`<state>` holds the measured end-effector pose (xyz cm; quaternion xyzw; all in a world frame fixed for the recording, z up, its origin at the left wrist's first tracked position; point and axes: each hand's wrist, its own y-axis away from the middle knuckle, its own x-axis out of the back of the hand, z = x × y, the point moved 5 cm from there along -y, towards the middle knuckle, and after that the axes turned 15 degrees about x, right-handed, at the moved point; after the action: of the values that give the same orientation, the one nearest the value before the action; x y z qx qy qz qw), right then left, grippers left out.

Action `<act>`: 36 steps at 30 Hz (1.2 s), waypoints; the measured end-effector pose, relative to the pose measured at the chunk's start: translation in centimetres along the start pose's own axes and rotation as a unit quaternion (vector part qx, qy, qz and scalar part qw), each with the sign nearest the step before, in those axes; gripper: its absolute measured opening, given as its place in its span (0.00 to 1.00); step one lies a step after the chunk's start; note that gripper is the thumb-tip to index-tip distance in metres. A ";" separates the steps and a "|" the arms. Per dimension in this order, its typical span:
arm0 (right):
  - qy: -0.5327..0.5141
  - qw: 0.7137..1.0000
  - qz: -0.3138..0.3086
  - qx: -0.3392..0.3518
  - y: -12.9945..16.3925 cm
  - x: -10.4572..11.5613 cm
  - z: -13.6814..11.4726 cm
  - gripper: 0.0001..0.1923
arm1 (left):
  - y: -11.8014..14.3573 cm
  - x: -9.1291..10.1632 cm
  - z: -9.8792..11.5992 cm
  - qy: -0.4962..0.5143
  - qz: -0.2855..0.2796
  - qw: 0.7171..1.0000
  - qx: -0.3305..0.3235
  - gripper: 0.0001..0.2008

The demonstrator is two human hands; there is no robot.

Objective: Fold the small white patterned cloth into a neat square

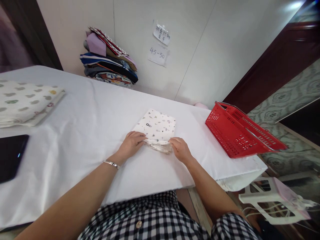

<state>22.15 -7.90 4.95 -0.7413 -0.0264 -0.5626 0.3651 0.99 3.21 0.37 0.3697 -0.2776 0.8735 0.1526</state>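
The folded printed cloth (157, 128) lay near the middle of the white-covered surface (82, 133), back from the near edge, with bare cover open to its left and toward the person; the red basket (240, 133) sat tilted near the right edge, apart from the cloth; a larger folded cloth (25, 101) lay far left, a stack of fabrics (108, 58) against the wall. The left hand (131, 143) rested palm-down at the cloth's near left corner, fingers curled onto its edge; the right hand (180, 149) pinched the layered near edge, fingers closed upon it.
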 end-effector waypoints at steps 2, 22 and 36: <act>-0.002 0.999 -0.023 0.024 0.1 -0.4 -0.2 0.13 | 0.0 -0.1 -0.1 -0.001 0.002 1.000 -0.002 0.13; -0.008 0.996 -0.089 -0.001 1.6 -2.4 -0.5 0.12 | 0.1 -0.5 -1.2 -0.006 0.041 0.999 0.007 0.14; 0.016 0.997 -0.055 0.043 1.7 -2.4 -0.4 0.12 | 0.0 0.4 -0.5 -0.020 0.030 0.998 0.046 0.14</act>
<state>21.65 -8.47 2.09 -0.7136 -0.0856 -0.5916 0.3654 0.49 3.50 0.37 0.3849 -0.2515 0.8820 0.1035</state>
